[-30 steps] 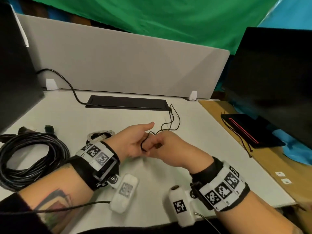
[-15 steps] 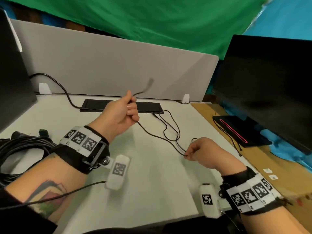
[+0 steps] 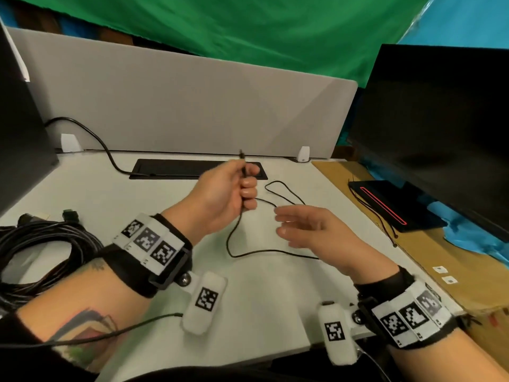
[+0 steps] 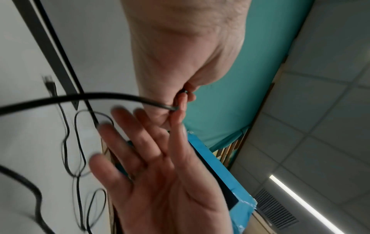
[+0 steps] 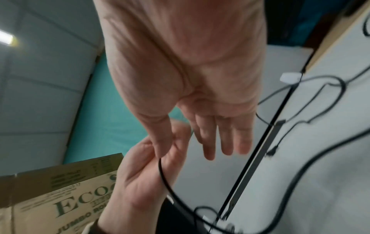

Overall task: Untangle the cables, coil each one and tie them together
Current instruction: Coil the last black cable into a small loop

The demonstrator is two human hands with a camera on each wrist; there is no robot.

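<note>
On the table [image 3: 115, 194], the big bundle of thick cables [image 3: 35, 255] at 9 o'clock lies untouched. Half a second ago your right hand [image 3: 311, 230] pinched the thin cable [image 3: 248, 253]; now its grip is apart, fingers straight, near the strand. Your left hand [image 3: 220, 197] has dropped lower, grip still clamped on the cable's end, plug upward. You've likely let go to regrip for a coil.
</note>
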